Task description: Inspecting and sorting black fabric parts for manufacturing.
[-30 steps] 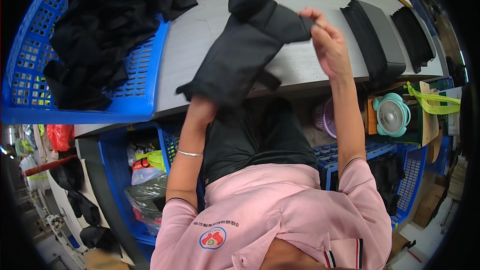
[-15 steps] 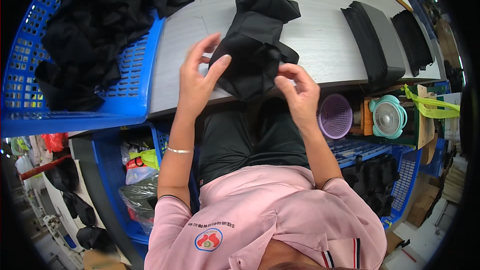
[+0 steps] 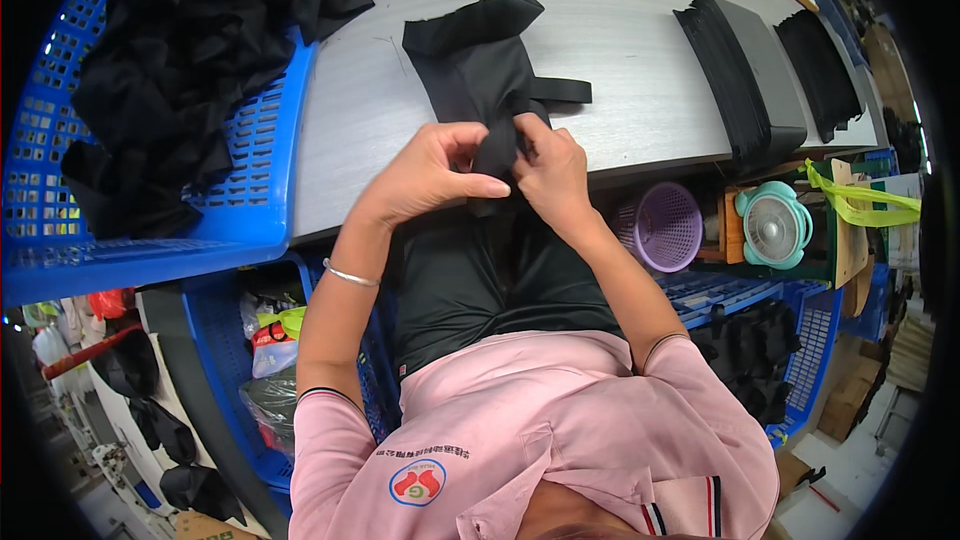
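Observation:
A black fabric piece [image 3: 478, 75] with a strap loop sticking out to its right lies across the table's near edge. Its near end is bunched up between my hands. My left hand [image 3: 440, 168] curves round the bunched cloth from the left, thumb and fingers closing on it. From the right, my right hand [image 3: 550, 165] pinches the same cloth with bent fingers. The far end of the piece spreads over the tabletop [image 3: 350, 110], its top edge folded over.
At left stands a blue plastic basket [image 3: 290, 165] heaped with black cloth [image 3: 180, 70]. Black stacked panels [image 3: 745, 80] lie to the right. Below the table's right side are a purple basket [image 3: 668, 227], a teal fan [image 3: 773, 225] and a blue crate [image 3: 812, 350].
My hands have come closer together and closed on the near end of the cloth, gathering it. The far end has swung left, and the strap loop now shows plainly at right.

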Tool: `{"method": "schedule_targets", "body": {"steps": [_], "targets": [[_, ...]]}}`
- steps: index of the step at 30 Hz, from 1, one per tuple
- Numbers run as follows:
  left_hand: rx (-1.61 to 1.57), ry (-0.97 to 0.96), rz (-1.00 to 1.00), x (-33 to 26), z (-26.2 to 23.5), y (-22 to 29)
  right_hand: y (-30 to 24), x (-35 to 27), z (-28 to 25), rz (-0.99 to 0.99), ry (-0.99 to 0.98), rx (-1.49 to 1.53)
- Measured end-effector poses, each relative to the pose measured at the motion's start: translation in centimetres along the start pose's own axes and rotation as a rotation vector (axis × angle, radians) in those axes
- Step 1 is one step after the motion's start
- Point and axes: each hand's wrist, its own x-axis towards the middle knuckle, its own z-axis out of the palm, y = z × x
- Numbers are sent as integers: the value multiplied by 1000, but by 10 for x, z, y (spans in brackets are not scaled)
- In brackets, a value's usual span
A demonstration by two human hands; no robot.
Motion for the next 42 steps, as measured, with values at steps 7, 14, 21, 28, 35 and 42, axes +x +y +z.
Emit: {"method": "schedule_targets", "body": {"steps": [7,14,21,28,35,42], "targets": [[157,988,256,1,-17,-19,7,17,-40,365,257,210],[-367,554,250,1,7,-18,22,-3,-34,397,48,423],[-134,683,278,1,28,-20,-14,3,-26,364,-37,360],[521,1126,382,-11,23,-8,13,8,-47,265,216,131],[891,927,605,-2,29,1,4,-2,-52,237,125,224],[690,1098,594,21,6,-8,37,-11,-72,255,68,178]]}}
